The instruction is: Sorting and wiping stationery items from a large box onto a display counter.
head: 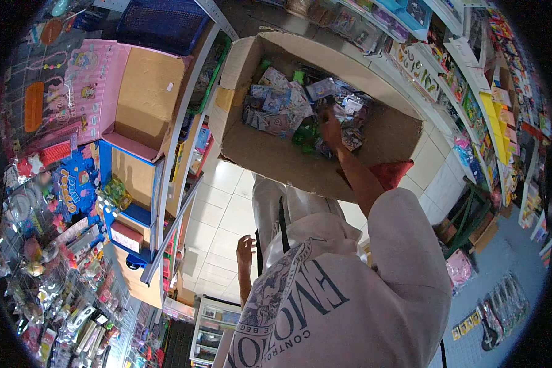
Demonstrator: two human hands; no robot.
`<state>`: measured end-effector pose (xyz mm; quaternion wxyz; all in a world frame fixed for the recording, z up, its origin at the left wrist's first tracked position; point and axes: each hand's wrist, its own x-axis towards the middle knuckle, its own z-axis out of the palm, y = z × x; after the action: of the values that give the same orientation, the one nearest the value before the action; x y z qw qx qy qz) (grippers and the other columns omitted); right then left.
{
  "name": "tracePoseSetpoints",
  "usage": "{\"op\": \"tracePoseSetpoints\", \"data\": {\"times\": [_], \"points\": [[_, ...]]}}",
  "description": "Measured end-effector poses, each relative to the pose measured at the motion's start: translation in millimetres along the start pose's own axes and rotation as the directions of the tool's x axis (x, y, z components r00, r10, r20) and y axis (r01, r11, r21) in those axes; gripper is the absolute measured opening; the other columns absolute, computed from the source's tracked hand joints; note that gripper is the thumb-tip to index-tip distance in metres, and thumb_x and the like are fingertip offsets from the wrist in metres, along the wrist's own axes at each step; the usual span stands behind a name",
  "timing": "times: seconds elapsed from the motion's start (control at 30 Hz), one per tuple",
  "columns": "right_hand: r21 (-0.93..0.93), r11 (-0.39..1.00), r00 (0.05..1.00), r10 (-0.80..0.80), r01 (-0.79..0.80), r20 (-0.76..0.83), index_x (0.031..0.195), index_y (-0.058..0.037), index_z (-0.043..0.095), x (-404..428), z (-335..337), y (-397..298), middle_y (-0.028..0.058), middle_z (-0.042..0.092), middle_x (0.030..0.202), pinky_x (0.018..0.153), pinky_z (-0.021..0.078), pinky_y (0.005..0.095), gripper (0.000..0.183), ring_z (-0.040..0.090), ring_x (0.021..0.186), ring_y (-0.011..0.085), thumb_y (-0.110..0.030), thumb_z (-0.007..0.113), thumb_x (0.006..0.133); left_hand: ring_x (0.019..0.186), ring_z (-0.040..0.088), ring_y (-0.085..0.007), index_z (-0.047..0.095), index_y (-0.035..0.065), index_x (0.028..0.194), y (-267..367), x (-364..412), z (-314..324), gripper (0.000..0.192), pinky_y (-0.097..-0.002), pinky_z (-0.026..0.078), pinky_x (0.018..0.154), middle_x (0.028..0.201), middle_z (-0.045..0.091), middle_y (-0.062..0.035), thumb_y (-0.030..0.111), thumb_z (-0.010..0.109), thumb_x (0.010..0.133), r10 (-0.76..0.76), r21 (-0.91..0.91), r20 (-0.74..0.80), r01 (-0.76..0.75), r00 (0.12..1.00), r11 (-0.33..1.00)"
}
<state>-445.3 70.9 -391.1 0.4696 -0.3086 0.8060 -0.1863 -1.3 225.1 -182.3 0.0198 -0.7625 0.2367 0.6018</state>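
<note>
A large open cardboard box (262, 156) stands before me, with small printed packets (276, 99) heaped in it. Clear shiny wrapping (353, 105) covers some of the goods on the right of the heap. My right hand (332, 129) is down inside the box among the packets. Its fingertips are hard to make out, so a grip cannot be told. Close to that hand lies a green plastic item (306, 134). My left hand (245, 250) hangs low beside my leg, fingers loosely bent and apart, with nothing in it.
Left of the box rises a shelf unit holding an empty pink display carton (149, 92), a blue carton (131, 209) and a dark blue basket (161, 25). Packaged goods (69, 317) hang on a wire rack. Stocked shelves (469, 106) curve along the right. Pale tiles (216, 207) cover the floor.
</note>
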Motion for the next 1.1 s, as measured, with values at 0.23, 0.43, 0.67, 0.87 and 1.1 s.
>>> {"op": "tracePoseSetpoints", "data": {"times": [0.23, 0.43, 0.67, 0.87, 1.1], "points": [[-0.620, 0.780, 0.995, -0.090, 0.089, 0.031, 0.130, -0.0126, 0.036, -20, 68, 12, 0.0194, 0.036, 0.132, 0.087, 0.0404, 0.0502, 0.067, 0.042, 0.114, 0.0368, -0.022, 0.069, 0.072, 0.086, 0.059, -0.0206, 0.047, 0.0084, 0.118, 3, -9, -16, 0.048, -0.0340, 0.048, 0.069, 0.100, 0.060, -0.0091, 0.043, 0.054, 0.086, 0.016, -0.064, -0.037, -0.019, 0.999, 0.998], [-0.652, 0.758, 0.983, 0.134, -0.020, 0.126, 0.132, -0.0098, 0.031, -26, 40, -14, 0.0193, 0.033, 0.133, 0.093, 0.0350, 0.0521, 0.075, 0.038, 0.118, 0.0372, -0.030, 0.069, 0.071, 0.086, 0.059, -0.0212, 0.048, 0.0107, 0.118, -17, -11, -17, 0.042, -0.0342, 0.048, 0.065, 0.100, 0.060, -0.0095, 0.038, 0.054, 0.087, 0.054, -0.045, -0.004, -0.054, 0.999, 0.998], [-0.376, 0.925, 0.972, -0.139, 0.059, -0.190, 0.128, -0.0064, 0.038, -53, 20, 24, 0.0195, 0.038, 0.129, 0.095, 0.0360, 0.0483, 0.067, 0.041, 0.116, 0.0362, -0.031, 0.068, 0.073, 0.080, 0.060, -0.0183, 0.049, 0.0069, 0.114, -17, -8, -2, 0.033, -0.0306, 0.048, 0.064, 0.097, 0.061, -0.0087, 0.030, 0.049, 0.091, -0.017, 0.006, 0.035, 0.017, 0.999, 1.000], [-0.484, 0.860, 0.986, 0.122, -0.164, -0.117, 0.125, -0.0035, 0.042, -40, 23, 29, 0.0195, 0.045, 0.120, 0.091, 0.0383, 0.0481, 0.060, 0.046, 0.108, 0.0362, -0.028, 0.066, 0.076, 0.082, 0.059, -0.0188, 0.049, 0.0071, 0.115, 9, -4, -5, 0.034, -0.0311, 0.048, 0.067, 0.099, 0.061, -0.0092, 0.031, 0.047, 0.091, -0.004, 0.055, 0.027, 0.002, 1.000, 0.998], [-0.667, 0.716, 0.978, 0.168, -0.207, -0.123, 0.127, -0.0083, 0.040, -36, 35, -3, 0.0155, 0.043, 0.124, 0.091, 0.0343, 0.0514, 0.066, 0.042, 0.115, 0.0318, -0.036, 0.068, 0.074, 0.086, 0.060, -0.0225, 0.048, 0.0071, 0.116, 14, 3, -15, 0.035, -0.0352, 0.048, 0.069, 0.101, 0.060, -0.0111, 0.031, 0.047, 0.091, 0.061, 0.060, 0.022, -0.063, 0.998, 0.996]]}}
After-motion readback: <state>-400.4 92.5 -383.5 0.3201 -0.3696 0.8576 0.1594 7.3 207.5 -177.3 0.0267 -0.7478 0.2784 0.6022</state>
